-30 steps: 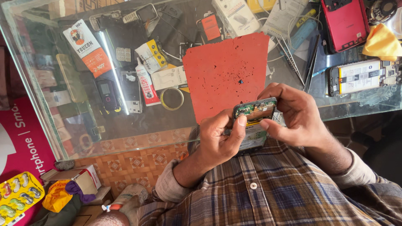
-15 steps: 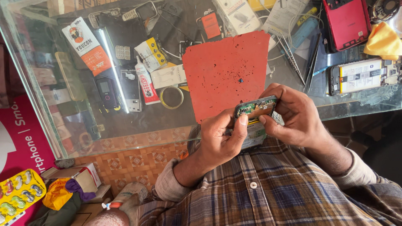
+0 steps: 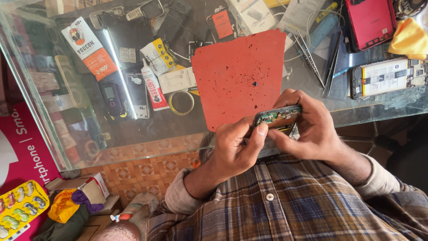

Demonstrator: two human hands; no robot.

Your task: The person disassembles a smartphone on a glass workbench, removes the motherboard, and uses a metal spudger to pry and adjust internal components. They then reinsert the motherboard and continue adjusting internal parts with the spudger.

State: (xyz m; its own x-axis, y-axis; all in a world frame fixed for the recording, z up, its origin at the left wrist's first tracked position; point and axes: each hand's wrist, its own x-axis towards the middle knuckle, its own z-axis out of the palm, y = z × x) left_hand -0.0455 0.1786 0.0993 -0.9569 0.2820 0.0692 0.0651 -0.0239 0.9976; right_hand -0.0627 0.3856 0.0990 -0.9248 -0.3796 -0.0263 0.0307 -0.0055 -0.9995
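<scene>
A person in a plaid shirt holds an opened mobile phone (image 3: 277,118) with both hands, just above the near edge of a glass counter (image 3: 133,129). The left hand (image 3: 236,149) grips the phone's left end, fingers curled under it and the thumb pressed on the top edge. The right hand (image 3: 312,127) wraps around the phone's right end, fingers closed over the far side, so both hands are clamped on it. The phone is tilted with its exposed green circuit board facing up (fine detail is too small to make out).

Just beyond the hands lies a red work mat (image 3: 240,76), speckled with dark marks. Left of the left hand, on the counter, are a yellow tape ring (image 3: 180,102) and a small glue tube (image 3: 154,87). Beyond the right hand sit another opened phone (image 3: 385,78), a red phone case (image 3: 370,22) and a yellow cloth (image 3: 410,38).
</scene>
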